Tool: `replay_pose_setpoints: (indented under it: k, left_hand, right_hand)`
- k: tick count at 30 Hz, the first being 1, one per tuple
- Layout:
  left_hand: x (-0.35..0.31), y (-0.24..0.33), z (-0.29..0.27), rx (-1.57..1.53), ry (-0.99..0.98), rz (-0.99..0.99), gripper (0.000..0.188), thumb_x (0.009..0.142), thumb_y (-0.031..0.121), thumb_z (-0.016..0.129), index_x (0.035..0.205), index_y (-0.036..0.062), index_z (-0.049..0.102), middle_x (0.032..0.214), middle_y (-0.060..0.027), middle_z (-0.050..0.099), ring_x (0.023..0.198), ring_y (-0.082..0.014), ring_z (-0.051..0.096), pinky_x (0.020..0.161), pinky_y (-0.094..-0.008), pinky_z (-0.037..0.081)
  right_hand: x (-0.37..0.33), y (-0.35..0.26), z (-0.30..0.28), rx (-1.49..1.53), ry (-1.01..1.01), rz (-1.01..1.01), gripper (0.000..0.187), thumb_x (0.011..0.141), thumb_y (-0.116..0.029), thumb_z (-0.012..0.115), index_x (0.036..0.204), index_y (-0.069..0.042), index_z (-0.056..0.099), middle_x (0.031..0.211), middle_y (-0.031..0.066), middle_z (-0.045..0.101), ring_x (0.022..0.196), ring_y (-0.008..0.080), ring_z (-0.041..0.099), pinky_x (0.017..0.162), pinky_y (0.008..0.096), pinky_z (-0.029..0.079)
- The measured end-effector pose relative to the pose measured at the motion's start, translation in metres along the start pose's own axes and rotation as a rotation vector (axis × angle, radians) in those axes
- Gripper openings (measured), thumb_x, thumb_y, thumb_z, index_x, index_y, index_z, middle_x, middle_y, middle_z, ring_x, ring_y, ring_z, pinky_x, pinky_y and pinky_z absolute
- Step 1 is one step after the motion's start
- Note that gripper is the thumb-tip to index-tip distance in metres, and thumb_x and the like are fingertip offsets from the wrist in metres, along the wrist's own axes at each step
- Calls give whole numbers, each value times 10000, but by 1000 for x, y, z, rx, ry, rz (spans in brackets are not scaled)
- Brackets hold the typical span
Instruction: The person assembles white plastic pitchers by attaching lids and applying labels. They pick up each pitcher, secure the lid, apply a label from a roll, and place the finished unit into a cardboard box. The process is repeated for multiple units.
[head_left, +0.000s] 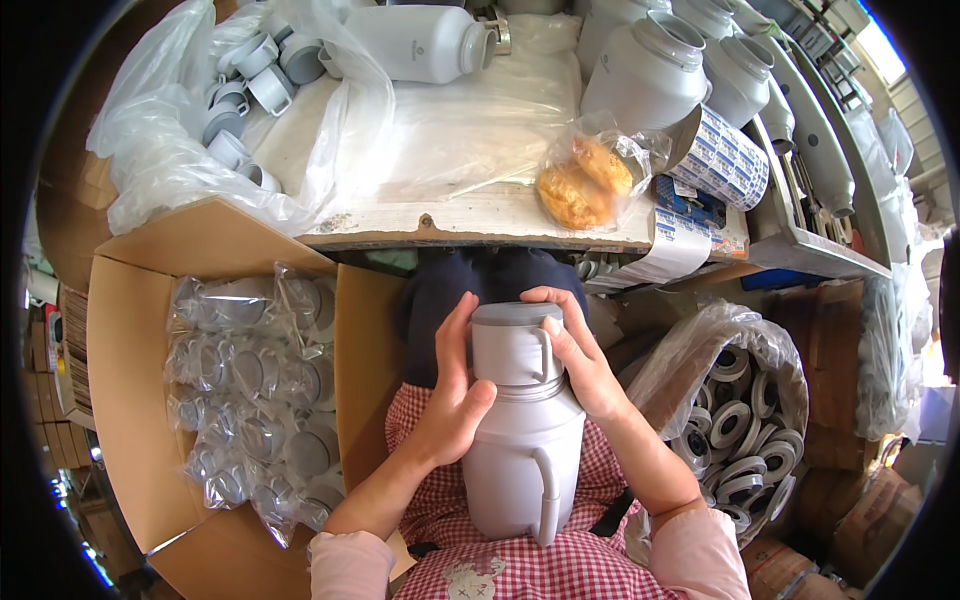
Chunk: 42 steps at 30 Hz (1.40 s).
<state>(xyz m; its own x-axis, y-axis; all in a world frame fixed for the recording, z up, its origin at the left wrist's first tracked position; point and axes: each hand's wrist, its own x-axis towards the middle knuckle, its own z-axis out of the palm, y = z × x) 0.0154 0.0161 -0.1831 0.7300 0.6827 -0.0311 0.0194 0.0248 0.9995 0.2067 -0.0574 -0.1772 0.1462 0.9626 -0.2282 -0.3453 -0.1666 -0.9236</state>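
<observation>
Both hands — left hand (pixel 455 395), right hand (pixel 580 360) — seemingly clasp the grey flask (pixel 522 430).

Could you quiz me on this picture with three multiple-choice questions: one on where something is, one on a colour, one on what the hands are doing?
1. Where is the cardboard box of plastic-wrapped cups?
A. At the person's left
B. On the workbench
C. At the person's right

2. What colour is the jug on the person's lap?
A. Red
B. Light grey
C. Black

3. What are the hands doing?
A. Resting on the bench
B. Both on the jug's cup-shaped lid
C. Holding the bag of bread

Answers: 1 A, the box stands open left of the lap. 2 B, body and handle are pale grey. 3 B, the left hand and right hand wrap the lid.
</observation>
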Motion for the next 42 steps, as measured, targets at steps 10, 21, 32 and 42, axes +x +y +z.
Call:
replay_pose_setpoints:
  k: [10, 21, 32, 42]
  left_hand:
    - [9, 4, 0, 87, -22, 180, 1036, 1004, 741, 429, 1673, 14, 120, 1718, -216, 154, 1613, -376, 107, 1290, -508, 116]
    - [0, 7, 5, 126, 125, 276, 709, 1036, 522, 511, 1435, -62, 473, 1461, -248, 475, 1369, -376, 479, 1183, -487, 343]
    - [-3, -5, -18, 62, 272, 385, 343, 977, 190, 644, 1236, -20, 559, 1251, -196, 601, 1192, -335, 581, 1073, -433, 439]
    - [56, -6, -67, -7, 160, 169, 231, 1098, 166, 529, 987, -11, 627, 993, -112, 634, 921, -196, 598, 864, -309, 473]
  right_hand:
    - [0, 3, 1, -13, 66, -13, 403, 1107, -333, 556, 1397, -63, 486, 1219, 62, 585, 1134, 120, 535, 1015, 277, 439]
    - [-16, 8, 3, -228, 122, -167, 457, 1010, -270, 700, 1347, -21, 520, 1222, 86, 586, 1123, 150, 549, 1020, 317, 438]
    - [24, -41, 6, -674, -199, -218, 466, 994, -404, 726, 1141, 34, 669, 1150, 130, 694, 1075, 202, 643, 956, 367, 510]
    - [285, -38, 17, -1288, 128, -629, 242, 896, -261, 802, 869, -30, 737, 893, 84, 649, 1018, 286, 623, 891, 404, 503]
